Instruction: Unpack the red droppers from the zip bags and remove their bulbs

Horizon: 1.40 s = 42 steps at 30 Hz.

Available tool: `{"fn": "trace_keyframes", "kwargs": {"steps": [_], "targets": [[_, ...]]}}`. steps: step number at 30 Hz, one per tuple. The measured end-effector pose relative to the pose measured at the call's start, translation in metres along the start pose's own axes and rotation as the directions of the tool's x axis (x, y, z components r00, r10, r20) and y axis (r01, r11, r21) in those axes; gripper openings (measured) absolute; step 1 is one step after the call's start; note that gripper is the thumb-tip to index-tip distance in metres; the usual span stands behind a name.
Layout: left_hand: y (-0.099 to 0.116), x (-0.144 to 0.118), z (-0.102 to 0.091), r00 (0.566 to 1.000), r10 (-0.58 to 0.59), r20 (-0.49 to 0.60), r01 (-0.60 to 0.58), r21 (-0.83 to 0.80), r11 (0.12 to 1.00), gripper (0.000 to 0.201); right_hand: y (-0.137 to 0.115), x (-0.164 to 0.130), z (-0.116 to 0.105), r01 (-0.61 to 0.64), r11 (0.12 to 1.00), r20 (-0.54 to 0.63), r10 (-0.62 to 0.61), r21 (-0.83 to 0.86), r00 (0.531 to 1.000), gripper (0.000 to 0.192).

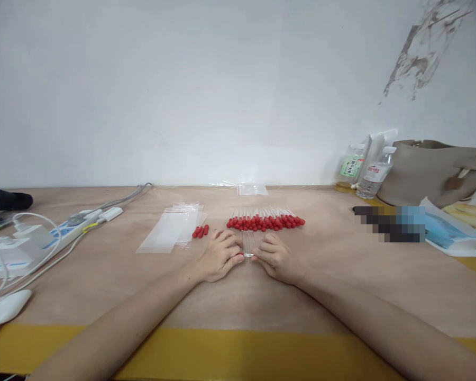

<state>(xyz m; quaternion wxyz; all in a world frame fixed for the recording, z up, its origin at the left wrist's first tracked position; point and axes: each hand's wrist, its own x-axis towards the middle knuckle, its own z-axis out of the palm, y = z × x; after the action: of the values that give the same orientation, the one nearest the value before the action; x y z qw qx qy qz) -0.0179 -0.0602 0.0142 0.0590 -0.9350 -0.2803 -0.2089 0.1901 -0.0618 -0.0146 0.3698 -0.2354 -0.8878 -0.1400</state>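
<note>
My left hand [222, 256] and my right hand [276, 257] rest on the table, facing each other with fingers bent. Between them lies a clear plastic bag [248, 243], its near edge pinched at both sides by my thumbs and fingers. A bit of red shows at my left thumb tip. Just beyond the bag is a row of thin whitish sticks with red ends [265, 222], the red ends towards me. Several loose red pieces [200, 232] lie left of my left hand. Beside them is a stack of flat clear zip bags [164, 227]. My fingers hide part of the held bag.
Another clear bag [254, 189] lies by the wall. At left are a power strip [73, 227], white cables and a white mouse-like object [8, 308]. At right stand bottles [375, 174], a grey-brown handbag [424, 172] and a blue-and-white tissue pack [452, 230].
</note>
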Motion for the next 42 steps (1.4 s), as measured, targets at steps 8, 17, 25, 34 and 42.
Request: {"fn": "trace_keyframes", "kwargs": {"steps": [8, 17, 25, 34, 42], "targets": [[0.0, -0.007, -0.002, 1.0, 0.002, -0.013, -0.003, -0.037, 0.999, 0.027, -0.003, -0.001, -0.009, 0.062, 0.997, 0.014, -0.062, -0.05, 0.998, 0.02], [-0.006, -0.015, -0.003, 0.999, -0.05, 0.016, 0.049, 0.056, 0.997, 0.028, 0.005, -0.011, -0.015, -0.004, 0.999, -0.027, 0.003, -0.047, 1.0, 0.021], [-0.04, -0.022, -0.016, 0.942, -0.311, -0.124, 0.328, 0.159, 0.931, 0.027, 0.023, -0.015, -0.01, -0.38, 0.924, -0.047, 0.379, -0.04, 0.924, 0.022], [-0.064, -0.016, 0.004, 0.885, -0.339, -0.32, 0.389, 0.107, 0.915, 0.018, 0.012, -0.003, 0.002, -0.452, 0.888, 0.011, 0.455, -0.088, 0.89, 0.017], [-0.067, -0.016, 0.004, 0.878, -0.388, -0.279, 0.435, 0.128, 0.891, 0.007, 0.005, 0.001, 0.0, -0.416, 0.9, 0.084, 0.428, -0.129, 0.9, 0.016]]}}
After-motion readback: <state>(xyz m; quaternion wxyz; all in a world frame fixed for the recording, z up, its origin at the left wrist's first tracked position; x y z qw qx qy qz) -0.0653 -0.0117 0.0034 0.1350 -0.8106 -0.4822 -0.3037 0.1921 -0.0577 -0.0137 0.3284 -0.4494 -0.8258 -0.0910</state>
